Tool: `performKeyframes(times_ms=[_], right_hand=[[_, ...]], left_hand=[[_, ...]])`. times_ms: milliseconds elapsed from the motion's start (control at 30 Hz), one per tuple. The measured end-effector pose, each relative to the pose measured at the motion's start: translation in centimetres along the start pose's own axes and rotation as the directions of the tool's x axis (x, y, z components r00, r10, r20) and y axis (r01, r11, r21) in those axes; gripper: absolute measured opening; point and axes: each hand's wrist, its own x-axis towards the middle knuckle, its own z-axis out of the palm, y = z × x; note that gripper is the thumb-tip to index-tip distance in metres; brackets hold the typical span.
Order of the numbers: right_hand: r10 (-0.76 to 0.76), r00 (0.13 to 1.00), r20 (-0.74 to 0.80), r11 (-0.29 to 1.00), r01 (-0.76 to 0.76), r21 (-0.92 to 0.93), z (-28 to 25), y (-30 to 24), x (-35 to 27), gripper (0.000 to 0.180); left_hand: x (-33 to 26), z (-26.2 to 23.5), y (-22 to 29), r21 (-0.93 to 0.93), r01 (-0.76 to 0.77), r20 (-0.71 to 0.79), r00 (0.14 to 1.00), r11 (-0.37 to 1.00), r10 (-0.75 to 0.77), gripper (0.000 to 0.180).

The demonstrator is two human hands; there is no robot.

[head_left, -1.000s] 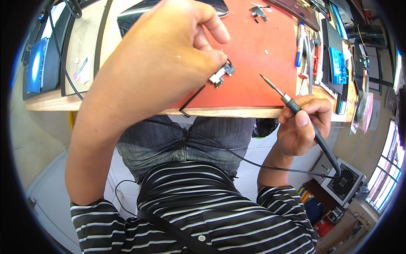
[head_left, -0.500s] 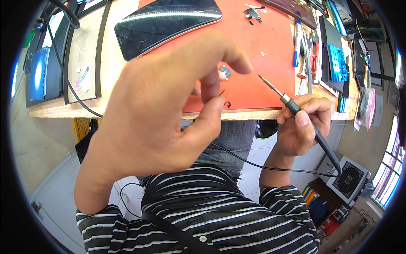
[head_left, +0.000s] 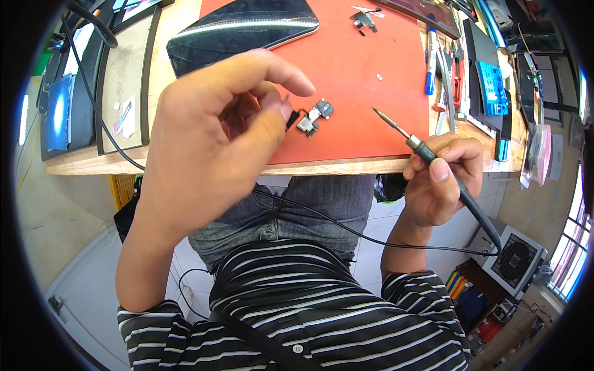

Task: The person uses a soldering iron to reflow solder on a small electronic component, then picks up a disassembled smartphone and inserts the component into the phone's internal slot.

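Note:
My left hand (head_left: 216,123) is raised over the near side of the orange mat (head_left: 371,139), index finger arched and thumb pressed toward the other fingers. At the thumb tip is the black flex end of a small black-and-silver electronic module (head_left: 314,117), which shows beside the thumb. Whether the module hangs from the fingers or rests on the mat, I cannot tell. In my right hand (head_left: 442,182) is a soldering iron (head_left: 427,154), gripped like a pen by its dark handle. Its bare tip points up and left over the mat, apart from the module.
A black zippered pouch (head_left: 247,31) lies across the mat's far left. Another small metal part (head_left: 364,21) sits toward the back. Blue-and-white pen (head_left: 431,62), red-handled pliers (head_left: 458,68) and a blue plastic holder (head_left: 492,89) line the right. The iron's black cable (head_left: 371,238) loops across my lap.
My left hand has shifted left and turned, bringing the electronic module into fuller view. The soldering iron and right hand have stayed almost in place.

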Motion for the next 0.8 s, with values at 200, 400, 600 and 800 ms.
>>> performKeyframes(times_ms=[200,400,600,800], right_hand=[[-0.002,1.0,0.016,1.0,0.002,0.004,0.1,0.0,0.1,0.027],[0.008,1.0,0.011,1.0,-0.008,-0.011,0.1,0.0,0.1,0.027],[0.005,1.0,0.012,1.0,-0.005,-0.015,0.3,-0.2,0.2,0.027],[-0.006,1.0,0.021,1.0,0.006,-0.02,0.4,-0.2,0.2,0.027]], left_hand=[[1.4,0.3,0.6,0.093,0.131,0.059,0.989,0.987,-0.137,0.012],[2.3,0.0,0.6,0.154,0.065,0.08,0.994,0.986,-0.078,0.011],[3.0,0.0,0.6,0.094,0.184,0.127,0.972,0.978,-0.195,0.009],[4.0,0.2,0.9,0.192,0.186,0.144,0.966,0.964,-0.215,0.006]])
